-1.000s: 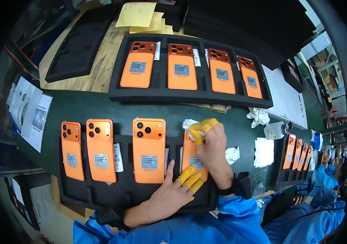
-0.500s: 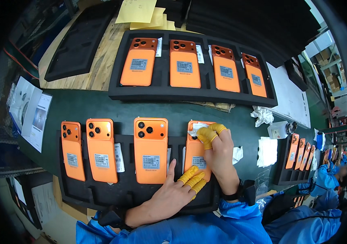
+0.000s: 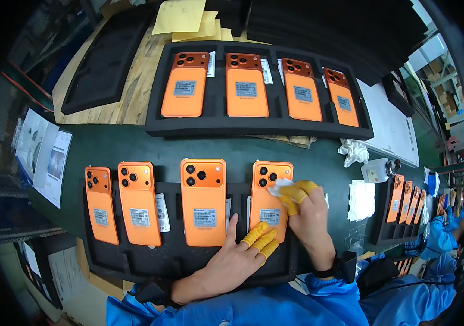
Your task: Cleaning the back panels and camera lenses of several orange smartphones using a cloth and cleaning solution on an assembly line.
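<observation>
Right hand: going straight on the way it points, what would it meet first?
Likely a black round camera lens on the orange rectangular phone beneath, past the crumpled white tissue it holds; depth's unclear.

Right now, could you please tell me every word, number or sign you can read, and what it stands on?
Grey labels on phones: fine print, too small to read.
Lettering by those labels: I won't copy it.
White slip beside a phone: too small to read.
Yellow note: faint writing, illegible.
Sheet at left: print too small.
</observation>
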The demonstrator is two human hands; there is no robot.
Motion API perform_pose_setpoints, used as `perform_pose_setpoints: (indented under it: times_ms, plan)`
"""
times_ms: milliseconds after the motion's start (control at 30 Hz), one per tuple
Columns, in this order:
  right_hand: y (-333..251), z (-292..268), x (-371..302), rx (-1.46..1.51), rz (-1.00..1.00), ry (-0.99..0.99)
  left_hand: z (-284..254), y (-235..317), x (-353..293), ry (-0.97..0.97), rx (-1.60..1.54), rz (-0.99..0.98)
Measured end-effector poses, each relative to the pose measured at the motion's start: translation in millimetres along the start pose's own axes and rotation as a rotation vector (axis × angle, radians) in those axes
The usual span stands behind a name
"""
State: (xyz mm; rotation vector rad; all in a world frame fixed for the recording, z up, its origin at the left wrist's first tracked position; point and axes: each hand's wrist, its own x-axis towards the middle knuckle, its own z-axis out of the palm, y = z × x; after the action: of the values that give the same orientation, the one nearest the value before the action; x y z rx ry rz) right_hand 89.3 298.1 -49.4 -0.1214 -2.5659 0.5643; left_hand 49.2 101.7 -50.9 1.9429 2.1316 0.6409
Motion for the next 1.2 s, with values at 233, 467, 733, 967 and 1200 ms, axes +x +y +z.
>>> perform_pose_setpoints:
  times_ms: [233, 467, 733, 967, 1200]
  plan:
    - [-7.0, 13.7, 9.0, -0.023, -0.053, -0.055, -7.2, 3.8, -2.6, -0.242, 0.002, -0.090]
    - [22.4, -20.2, -3.5, 0.029, 0.320, 0.111, -2.1, 1.7, -2.4, -0.033, -0.001, -0.011]
    - [-0.8, 34.1, 42.6, 0.066, 0.044, 0.086, -1.3, 1.5, -3.5, -0.135, -0.071, -0.057]
    - [14.2, 34.4, 32.2, -0.092, 0.087, 0.216, -6.4, 0.3, 2.3, 0.007, 0.019, 0.026]
    - [7.2, 31.5, 27.7, -0.046, 0.238, 0.252, -7.8, 0.6, -1.3, -0.085, -0.028, -0.019]
